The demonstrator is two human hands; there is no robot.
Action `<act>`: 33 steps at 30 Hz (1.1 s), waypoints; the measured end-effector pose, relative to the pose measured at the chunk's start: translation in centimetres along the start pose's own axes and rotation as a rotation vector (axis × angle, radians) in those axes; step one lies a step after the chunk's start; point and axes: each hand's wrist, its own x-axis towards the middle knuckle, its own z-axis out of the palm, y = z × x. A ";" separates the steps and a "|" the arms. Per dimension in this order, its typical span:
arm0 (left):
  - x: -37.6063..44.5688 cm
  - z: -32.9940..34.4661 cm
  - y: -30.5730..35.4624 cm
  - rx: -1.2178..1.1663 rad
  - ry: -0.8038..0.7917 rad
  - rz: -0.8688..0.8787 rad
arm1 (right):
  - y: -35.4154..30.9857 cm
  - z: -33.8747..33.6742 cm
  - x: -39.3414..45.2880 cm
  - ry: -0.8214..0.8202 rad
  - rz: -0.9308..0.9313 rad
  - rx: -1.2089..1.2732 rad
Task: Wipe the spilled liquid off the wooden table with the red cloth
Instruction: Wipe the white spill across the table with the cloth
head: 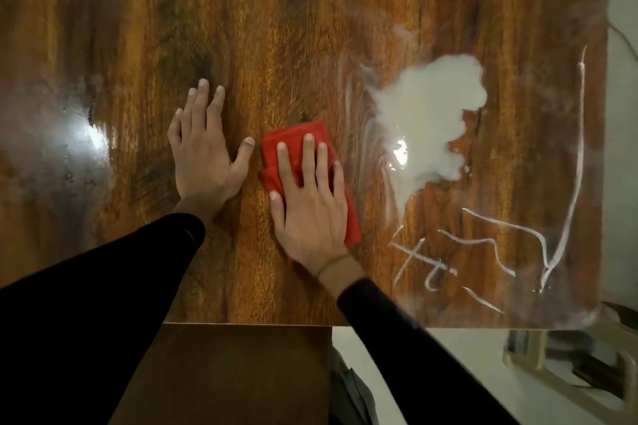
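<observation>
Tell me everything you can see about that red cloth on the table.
The red cloth looks like soft fabric, folded into a small thick pad. It lies flat on the wooden table, just left of the white spilled liquid and apart from its main pool. The right hand presses it down with straight, spread fingers, covering most of it; its far edge and right side show.

Dim warm light; glare patches on table point(276, 28) left; blurred, distorted edges.

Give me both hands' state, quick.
Left hand: open, flat on the wooden table, holding nothing.
Right hand: open, fingers straight, pressing the red cloth.
</observation>
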 end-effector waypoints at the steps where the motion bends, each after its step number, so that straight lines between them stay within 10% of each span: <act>1: 0.0 0.0 0.0 -0.002 0.000 0.001 | 0.1 -0.4 2.0 0.013 -0.016 -0.003; 11: 0.0 -0.1 -0.1 -0.001 0.006 0.009 | 3.8 -3.9 18.8 0.084 0.184 -0.127; 24: 0.0 -0.9 0.3 0.011 -0.033 0.006 | 1.5 1.3 -6.3 0.064 0.197 -0.095; 33: -0.1 -1.0 0.3 0.034 -0.033 0.027 | 2.7 -2.6 12.1 0.114 0.112 -0.141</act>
